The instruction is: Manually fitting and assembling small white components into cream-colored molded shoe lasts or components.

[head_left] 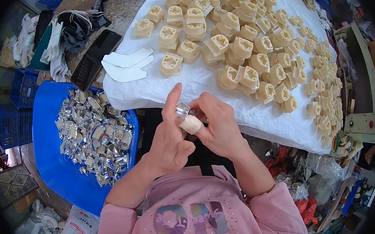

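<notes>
Above my lap, close to the table's near edge, both hands meet at one small shoe heel (190,123). It shows a shiny silver side and a cream-coloured flap or face. My right hand (219,127) grips it from the right between thumb and fingers. Against its left side is my left hand (168,140), index finger stretched up and thumb sticking out; its other fingers curl beneath, partly hidden. Just beyond the hands, bare beige heels (171,64) with holes in their tops stand on a white cloth (154,89).
A blue tub (45,158) on the left holds many silver-covered heels (100,132). White curved strips (128,64) lie at the cloth's left edge, beside a black phone (96,57). A pale green machine (364,109) with a red button stands at the right.
</notes>
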`<state>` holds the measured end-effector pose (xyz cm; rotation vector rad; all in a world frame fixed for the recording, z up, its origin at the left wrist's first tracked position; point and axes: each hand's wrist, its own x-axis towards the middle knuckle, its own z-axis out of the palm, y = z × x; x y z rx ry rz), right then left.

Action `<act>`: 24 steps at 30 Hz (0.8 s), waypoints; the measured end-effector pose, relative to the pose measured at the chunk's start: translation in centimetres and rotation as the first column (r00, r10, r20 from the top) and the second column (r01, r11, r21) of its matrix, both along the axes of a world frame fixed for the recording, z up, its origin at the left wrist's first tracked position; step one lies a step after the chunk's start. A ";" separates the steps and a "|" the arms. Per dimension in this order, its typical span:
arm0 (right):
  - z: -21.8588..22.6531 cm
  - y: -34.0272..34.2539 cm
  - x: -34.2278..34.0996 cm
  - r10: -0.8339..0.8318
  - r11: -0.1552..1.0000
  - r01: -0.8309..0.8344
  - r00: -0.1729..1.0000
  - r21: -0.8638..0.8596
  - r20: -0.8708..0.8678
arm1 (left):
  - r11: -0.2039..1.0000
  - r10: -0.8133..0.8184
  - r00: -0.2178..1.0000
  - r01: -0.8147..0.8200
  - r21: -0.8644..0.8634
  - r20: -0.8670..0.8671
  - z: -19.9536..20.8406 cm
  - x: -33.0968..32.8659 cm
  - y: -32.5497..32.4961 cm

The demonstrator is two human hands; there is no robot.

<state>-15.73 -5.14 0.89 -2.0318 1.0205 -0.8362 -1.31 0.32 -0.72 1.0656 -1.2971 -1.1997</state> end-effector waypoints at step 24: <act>-2.4 0.2 0.3 -0.070 0.905 -0.135 0.889 0.403 0.454 | 0.969 0.195 0.858 -0.093 -0.231 0.474 0.6 1.6 0.1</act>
